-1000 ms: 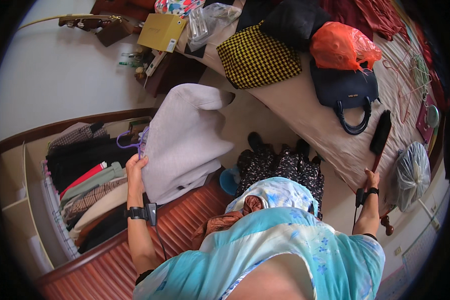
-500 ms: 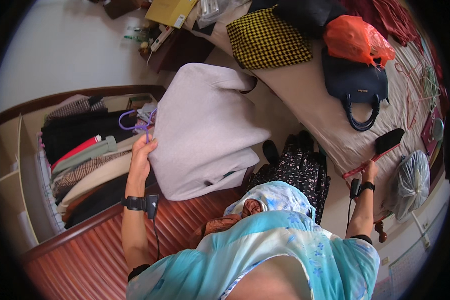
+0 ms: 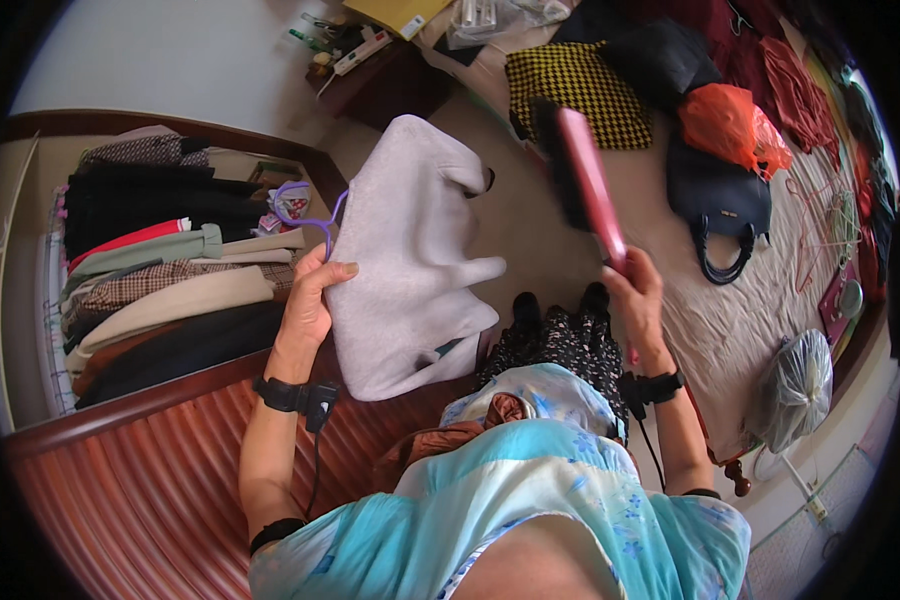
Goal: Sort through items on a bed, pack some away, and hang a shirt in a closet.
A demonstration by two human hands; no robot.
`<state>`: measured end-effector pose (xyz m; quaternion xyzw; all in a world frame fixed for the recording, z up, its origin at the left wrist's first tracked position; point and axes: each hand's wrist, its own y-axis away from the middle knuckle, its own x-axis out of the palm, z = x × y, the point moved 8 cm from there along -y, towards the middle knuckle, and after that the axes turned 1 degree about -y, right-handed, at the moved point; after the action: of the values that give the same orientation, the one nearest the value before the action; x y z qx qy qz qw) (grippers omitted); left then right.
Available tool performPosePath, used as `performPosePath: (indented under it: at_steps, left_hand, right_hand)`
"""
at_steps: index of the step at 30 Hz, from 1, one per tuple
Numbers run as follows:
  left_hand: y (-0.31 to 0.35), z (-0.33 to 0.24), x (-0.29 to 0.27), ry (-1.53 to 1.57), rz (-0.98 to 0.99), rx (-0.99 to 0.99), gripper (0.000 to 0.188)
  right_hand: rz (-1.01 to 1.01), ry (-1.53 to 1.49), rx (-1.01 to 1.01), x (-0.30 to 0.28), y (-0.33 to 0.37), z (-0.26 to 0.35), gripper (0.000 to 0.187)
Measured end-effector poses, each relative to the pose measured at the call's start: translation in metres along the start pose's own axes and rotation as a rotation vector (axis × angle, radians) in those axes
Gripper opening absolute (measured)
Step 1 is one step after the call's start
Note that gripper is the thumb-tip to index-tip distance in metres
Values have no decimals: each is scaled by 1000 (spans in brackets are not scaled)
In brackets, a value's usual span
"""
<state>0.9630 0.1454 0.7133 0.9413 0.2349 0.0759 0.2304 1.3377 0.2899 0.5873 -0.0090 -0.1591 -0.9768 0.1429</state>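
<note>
A pale grey garment (image 3: 410, 250) hangs in front of me, slightly left of centre, on a purple clothes hanger (image 3: 305, 205). My left hand (image 3: 312, 290) is closed around the hanger near its hook, with the thumb lying by the garment's edge. In my right hand (image 3: 635, 300) is a clothes brush (image 3: 592, 180) with a pinkish-red handle and dark bristles. The brush is raised upright, its bristles facing left toward the garment but apart from it. Slight motion blur softens the bristles.
At left, an open drawer-like compartment (image 3: 55, 300) holds a row of folded clothes (image 3: 170, 265). Red-brown slats (image 3: 170, 470) lie below it. On the bed (image 3: 710, 340) at right are a navy handbag (image 3: 720, 195), an orange plastic bag (image 3: 725, 125), a houndstooth cloth (image 3: 575, 90) and hangers (image 3: 820, 215).
My right hand has lifted the brush from above the bed and swung it up and left, nearer the garment. The left hand still holds the hanger, a little further right.
</note>
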Motion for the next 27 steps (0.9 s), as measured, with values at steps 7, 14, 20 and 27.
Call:
performPosePath:
  at_steps: [7, 14, 20, 27]
  left_hand:
    - [39, -21, -41, 356, -30, 76, 32]
    - [59, -28, -68, 343, -131, 93, 32]
    - [60, -4, -80, 364, -130, 68, 31]
    - [62, -20, -73, 350, -239, 92, 31]
  right_hand:
    - [643, 134, -462, 178, 36, 95, 33]
    - [63, 283, -65, 112, -46, -3, 28]
    - [604, 93, -266, 208, 14, 73, 32]
    - [-90, 576, -69, 42, -75, -60, 31]
